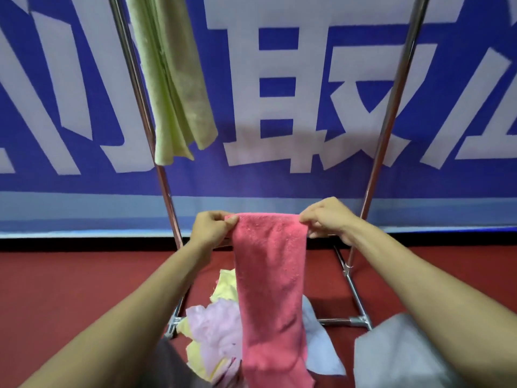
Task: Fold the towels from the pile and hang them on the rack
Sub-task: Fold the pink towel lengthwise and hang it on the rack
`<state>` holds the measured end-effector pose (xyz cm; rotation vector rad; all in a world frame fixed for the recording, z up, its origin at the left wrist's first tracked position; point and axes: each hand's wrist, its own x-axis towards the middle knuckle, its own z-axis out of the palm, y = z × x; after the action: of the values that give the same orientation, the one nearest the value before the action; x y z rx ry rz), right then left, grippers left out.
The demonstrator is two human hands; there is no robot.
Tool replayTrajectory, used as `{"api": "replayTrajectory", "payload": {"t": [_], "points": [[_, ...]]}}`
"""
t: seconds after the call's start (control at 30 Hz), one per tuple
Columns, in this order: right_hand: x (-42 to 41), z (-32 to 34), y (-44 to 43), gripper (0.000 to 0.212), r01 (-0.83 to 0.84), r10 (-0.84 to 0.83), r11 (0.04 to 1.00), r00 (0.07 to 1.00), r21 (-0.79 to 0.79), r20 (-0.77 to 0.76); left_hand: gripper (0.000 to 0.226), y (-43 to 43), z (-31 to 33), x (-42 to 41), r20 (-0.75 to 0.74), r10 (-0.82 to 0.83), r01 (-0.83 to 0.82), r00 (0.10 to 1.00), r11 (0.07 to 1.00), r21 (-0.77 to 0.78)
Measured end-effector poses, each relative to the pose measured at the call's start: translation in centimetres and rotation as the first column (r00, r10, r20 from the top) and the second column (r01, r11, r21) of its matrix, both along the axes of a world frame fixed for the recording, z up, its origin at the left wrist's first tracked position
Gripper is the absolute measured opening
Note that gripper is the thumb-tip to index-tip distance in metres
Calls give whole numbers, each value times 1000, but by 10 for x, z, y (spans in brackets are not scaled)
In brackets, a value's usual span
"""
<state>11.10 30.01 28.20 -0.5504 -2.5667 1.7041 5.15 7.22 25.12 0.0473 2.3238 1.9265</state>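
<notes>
My left hand [211, 228] and right hand [327, 217] each pinch a top corner of the pink towel [268, 289], fingers curled tight on the cloth. It hangs between them as a narrow strip, in front of the rack [391, 107] and over the pile [212, 331] of yellow, lilac and blue towels on the red floor [70, 275]. A green towel [173, 88] hangs by the rack's left pole. The blue banner [223, 180] behind bears big white characters; I can read 取.

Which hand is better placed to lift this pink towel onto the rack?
Probably the right hand: both pinch the pink towel, but the green towel hangs nearer the left hand.
</notes>
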Motion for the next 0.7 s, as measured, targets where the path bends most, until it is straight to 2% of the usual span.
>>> {"api": "replayTrajectory", "payload": {"t": [0.07, 0.13, 0.33, 0.6, 0.7], "points": [[0, -13, -7, 7, 38, -27, 985, 997, -170, 66, 15, 3, -12, 2, 112, 10, -21, 994, 995, 100], [-3, -18, -12, 7, 63, -39, 957, 995, -282, 91, 14, 7, -13, 3, 152, 15, -38, 988, 988, 152], [-2, -14, -26, 6, 3, -10, 888, 1000, -460, -12, 9, 18, -1, 11, 259, 17, -112, 966, 927, 359], [11, -22, -46, 11, -40, -5, 852, 996, -521, -86, 9, 32, -2, 42, 42, -55, 40, 998, 957, 286], [13, -23, -47, 7, -54, 3, 852, 995, -521, -98, 4, 35, -5, 46, -63, -47, 60, 997, 975, 215]]}}
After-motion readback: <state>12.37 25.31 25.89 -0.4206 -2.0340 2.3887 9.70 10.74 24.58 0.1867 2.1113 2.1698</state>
